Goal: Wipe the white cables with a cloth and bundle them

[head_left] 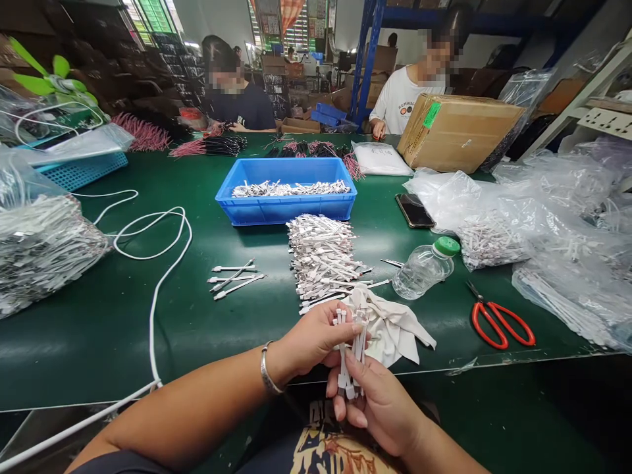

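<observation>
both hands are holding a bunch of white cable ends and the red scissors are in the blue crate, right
No: the head view shows the red scissors lying on the green table to the right of the white cloth, not in the blue crate. The left hand and right hand do hold the bunch of white cable ends.

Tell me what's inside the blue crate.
The blue plastic crate holds a long heap of short white cables with metal ends. The crate's front wall covers the heap's lower part, so its depth and the crate's floor cannot be seen.
</observation>
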`<state>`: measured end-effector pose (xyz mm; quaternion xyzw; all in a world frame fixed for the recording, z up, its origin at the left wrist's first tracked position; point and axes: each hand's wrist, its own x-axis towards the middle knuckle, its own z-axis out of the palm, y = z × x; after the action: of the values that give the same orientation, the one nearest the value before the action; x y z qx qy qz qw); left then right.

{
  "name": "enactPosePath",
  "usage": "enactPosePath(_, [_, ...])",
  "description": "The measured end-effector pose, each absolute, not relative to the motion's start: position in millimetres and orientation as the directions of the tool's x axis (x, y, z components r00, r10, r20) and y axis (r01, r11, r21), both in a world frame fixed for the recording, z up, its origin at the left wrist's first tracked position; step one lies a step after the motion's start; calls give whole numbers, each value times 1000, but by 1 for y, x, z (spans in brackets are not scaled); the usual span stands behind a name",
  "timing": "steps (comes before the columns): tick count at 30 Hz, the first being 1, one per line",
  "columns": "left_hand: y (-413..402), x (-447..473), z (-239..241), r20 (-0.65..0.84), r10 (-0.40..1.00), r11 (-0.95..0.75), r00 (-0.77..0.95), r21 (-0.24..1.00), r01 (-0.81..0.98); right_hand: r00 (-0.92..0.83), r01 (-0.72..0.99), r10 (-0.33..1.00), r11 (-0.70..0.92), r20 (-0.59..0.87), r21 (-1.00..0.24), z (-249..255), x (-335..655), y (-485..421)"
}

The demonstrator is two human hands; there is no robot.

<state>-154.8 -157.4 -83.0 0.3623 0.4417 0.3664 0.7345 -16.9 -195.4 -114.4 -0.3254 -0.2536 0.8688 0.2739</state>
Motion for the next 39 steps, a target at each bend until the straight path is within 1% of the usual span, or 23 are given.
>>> enactPosePath(3, [-157, -155, -84, -389, 844, 497, 370, 826, -266, -624, -312, 646, -723, -441, -617, -114, -17, -194])
enactPosePath(6, [-156, -157, -83, -409, 813, 564, 414, 730, -387, -613, -325, 664, -706, -428, -630, -112, -16, -193])
enactPosePath(8, [-156, -158, -80, -413, 788, 599, 456, 686, -413, -615, -321, 671, -694, -416, -645, -111, -16, -193])
enactPosePath(10, [-158, -159, -77, -405, 762, 616, 506, 695, -371, -631, -298, 662, -688, -405, -661, -110, -17, -192])
enactPosePath(14, [-160, -160, -73, -390, 715, 598, 581, 772, -217, -673, -213, 625, -675, -394, -706, -108, -17, -190])
enactPosePath(16, [-159, -161, -72, -388, 745, 576, 542, 784, -232, -692, -147, 604, -655, -396, -741, -106, -14, -187])
enactPosePath(18, [-156, -163, -72, -364, 812, 544, 457, 756, -363, -703, -86, 599, -606, -383, -791, -104, -9, -184])
enactPosePath(20, [-151, -166, -72, -332, 863, 498, 382, 694, -521, -679, -45, 638, -529, -363, -847, -102, -2, -180])
enactPosePath(22, [-147, -169, -72, -320, 881, 473, 350, 637, -608, -613, -3, 704, -456, -358, -890, -99, 4, -178])
enactPosePath(24, [-145, -170, -70, -328, 878, 478, 348, 616, -626, -550, 43, 752, -410, -364, -911, -97, 8, -176])
enactPosePath(27, [-145, -171, -69, -350, 874, 487, 339, 605, -630, -503, 95, 782, -372, -367, -923, -95, 11, -175])
enactPosePath(32, [-145, -169, -70, -393, 857, 514, 334, 601, -612, -458, 63, 814, -372, -358, -926, -99, 13, -175])
enactPosePath(39, [-143, -167, -71, -401, 851, 524, 341, 592, -612, -470, 108, 796, -376, -381, -920, -102, 13, -178])
